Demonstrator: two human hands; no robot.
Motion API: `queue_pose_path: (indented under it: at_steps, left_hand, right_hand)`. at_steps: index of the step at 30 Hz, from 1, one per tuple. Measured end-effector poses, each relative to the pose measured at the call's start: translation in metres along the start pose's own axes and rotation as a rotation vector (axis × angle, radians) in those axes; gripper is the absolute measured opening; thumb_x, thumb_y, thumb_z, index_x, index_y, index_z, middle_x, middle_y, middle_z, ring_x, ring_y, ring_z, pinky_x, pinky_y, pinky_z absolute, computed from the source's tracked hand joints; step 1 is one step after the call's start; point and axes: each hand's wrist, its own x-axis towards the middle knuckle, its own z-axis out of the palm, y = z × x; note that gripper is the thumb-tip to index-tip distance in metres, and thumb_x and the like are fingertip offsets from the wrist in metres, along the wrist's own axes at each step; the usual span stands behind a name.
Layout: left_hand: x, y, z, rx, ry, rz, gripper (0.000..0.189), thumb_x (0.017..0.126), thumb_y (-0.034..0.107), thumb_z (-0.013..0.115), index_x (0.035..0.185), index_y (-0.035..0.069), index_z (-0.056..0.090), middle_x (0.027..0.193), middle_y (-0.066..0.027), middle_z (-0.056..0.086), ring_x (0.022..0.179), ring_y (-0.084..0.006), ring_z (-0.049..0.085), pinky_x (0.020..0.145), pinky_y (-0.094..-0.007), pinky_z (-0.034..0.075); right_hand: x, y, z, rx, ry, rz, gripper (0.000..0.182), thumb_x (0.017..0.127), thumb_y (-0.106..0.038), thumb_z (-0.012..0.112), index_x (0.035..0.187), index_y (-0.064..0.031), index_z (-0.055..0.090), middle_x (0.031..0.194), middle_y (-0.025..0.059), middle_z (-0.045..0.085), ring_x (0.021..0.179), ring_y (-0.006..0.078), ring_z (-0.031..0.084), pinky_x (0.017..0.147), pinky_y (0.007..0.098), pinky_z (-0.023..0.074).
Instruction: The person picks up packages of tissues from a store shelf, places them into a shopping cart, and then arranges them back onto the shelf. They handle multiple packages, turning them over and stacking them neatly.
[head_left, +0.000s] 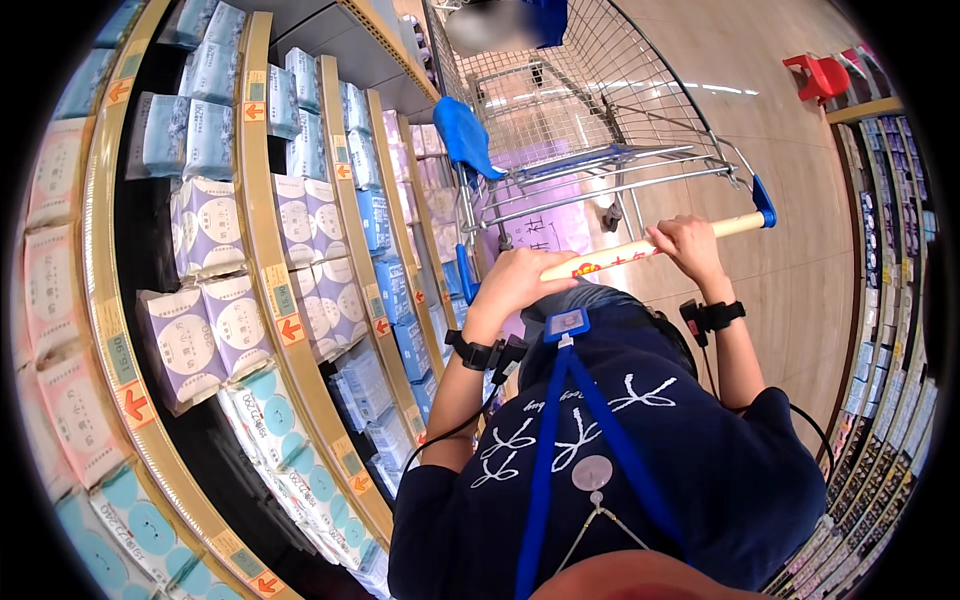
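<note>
A wire shopping cart (540, 112) stands in front of me, with a cream handle bar (622, 255) that bears red writing. My left hand (517, 277) is closed around the handle near its left end. Farther right along the same bar, my right hand (686, 244) grips it with curled fingers. Each wrist wears a black strap with a small device and a cable. A blue cloth or cover (463, 135) hangs at the cart's left rear corner. At the top of the view, something partly blurred and a blue item (551, 21) are in or behind the basket.
Shelves (259, 225) of soft packs, such as purple-and-white packs (217, 229), run close along my left. Another stocked shelf (862, 300) stands to the right across the tiled floor (795, 225). A red plastic stool (821, 79) is at the upper right.
</note>
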Motion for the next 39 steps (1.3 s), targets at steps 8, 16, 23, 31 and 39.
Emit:
queue_pose_path:
  at_steps: [8,16,23,31,39]
  left_hand:
    - [0.044,-0.005,-0.028,-0.048,0.027,-0.063,0.034,0.076,0.039,0.073,0.105,0.02,0.072,0.073,-0.0168,0.065,0.067,-0.033,0.064,0.064,-0.0378,0.052]
    - [0.11,-0.034,-0.081,0.07,0.121,-0.367,0.031,0.086,0.045,0.062,0.089,0.017,0.076,0.068,-0.0125,0.067,0.063,-0.0289,0.066,0.061,-0.0363,0.052]
    - [0.164,-0.066,-0.121,0.404,0.394,-0.511,0.051,0.093,0.049,0.045,0.073,0.012,0.073,0.064,-0.0156,0.064,0.064,-0.0339,0.064,0.06,-0.0432,0.05]
    - [0.204,-0.107,-0.168,0.454,0.41,-0.507,0.054,0.095,0.05,0.04,0.073,0.011,0.071,0.058,-0.0111,0.062,0.061,-0.0316,0.064,0.059,-0.0426,0.048]
    - [0.207,-0.121,-0.18,0.45,0.526,-0.24,0.033,0.092,0.038,0.051,0.086,0.012,0.071,0.079,-0.0105,0.066,0.084,-0.0294,0.062,0.074,-0.0411,0.047]
  right_hand:
    - [0.059,0.026,-0.007,0.011,-0.152,0.01,0.047,0.091,-0.047,0.05,0.064,-0.0127,0.067,0.05,0.0096,0.055,0.052,0.0298,0.058,0.052,0.0411,0.0439]
    - [0.148,0.039,0.008,-0.019,-0.039,-0.053,0.051,0.092,-0.051,0.047,0.063,-0.0151,0.069,0.051,0.0102,0.056,0.054,0.0295,0.06,0.052,0.0414,0.0453]
    - [0.239,0.041,0.003,0.029,-0.125,-0.198,0.053,0.095,-0.051,0.042,0.069,-0.0119,0.066,0.057,0.013,0.06,0.058,0.0332,0.061,0.054,0.044,0.0462]
    - [0.316,0.045,0.004,0.124,-0.194,-0.314,0.053,0.096,-0.046,0.042,0.068,-0.0073,0.065,0.065,0.0178,0.062,0.067,0.0371,0.062,0.062,0.0461,0.0481]
    - [0.352,0.032,-0.002,-0.104,-0.306,-0.303,0.046,0.094,-0.04,0.049,0.069,-0.0045,0.065,0.064,0.0186,0.062,0.066,0.0378,0.063,0.061,0.0457,0.0502]
